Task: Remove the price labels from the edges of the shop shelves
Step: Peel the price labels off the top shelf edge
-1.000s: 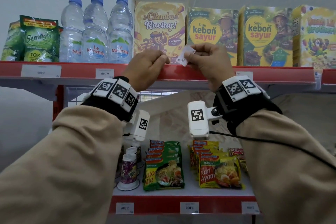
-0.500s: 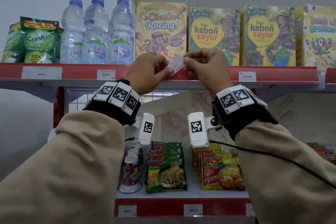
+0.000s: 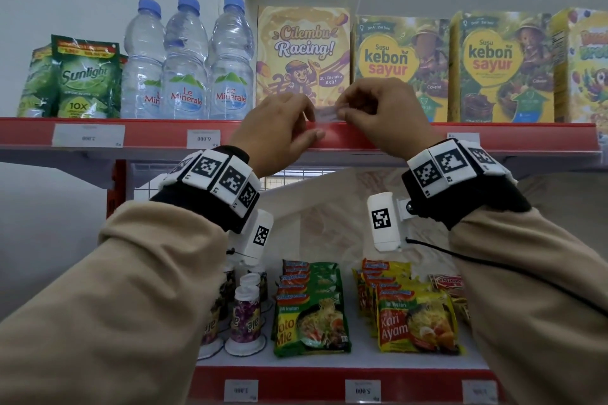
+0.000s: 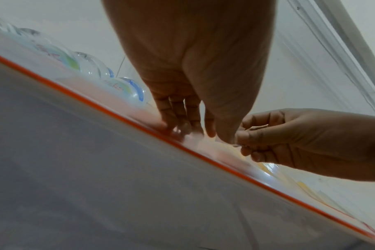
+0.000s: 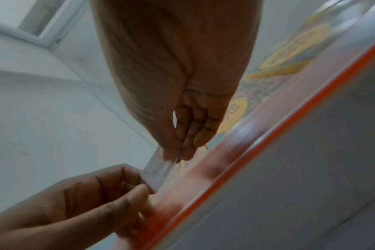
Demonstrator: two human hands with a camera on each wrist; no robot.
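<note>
A small white price label [image 3: 325, 115] sits level just above the red edge strip [image 3: 348, 138] of the top shelf, in front of the Cilembu Racing box [image 3: 302, 52]. My right hand [image 3: 342, 113] pinches its right end between thumb and forefinger. My left hand [image 3: 312, 122] pinches the left end, and its other fingers rest on the strip. The right wrist view shows the label [image 5: 155, 172] held at both ends, close to the strip. Other price labels [image 3: 88, 135] [image 3: 203, 138] stay on the same edge.
Water bottles [image 3: 186, 62], Sunlight pouches [image 3: 85, 76] and kebon sayur boxes [image 3: 398, 66] stand on the top shelf. Another label [image 3: 462, 136] peeks out behind my right wrist. The lower shelf carries noodle packs [image 3: 311, 309] and small bottles [image 3: 245, 316], with labels [image 3: 362, 391] on its edge.
A second ago only my right hand held the tilted label. My left hand then took its other end, and both hands lowered it level to the top of the red strip.
</note>
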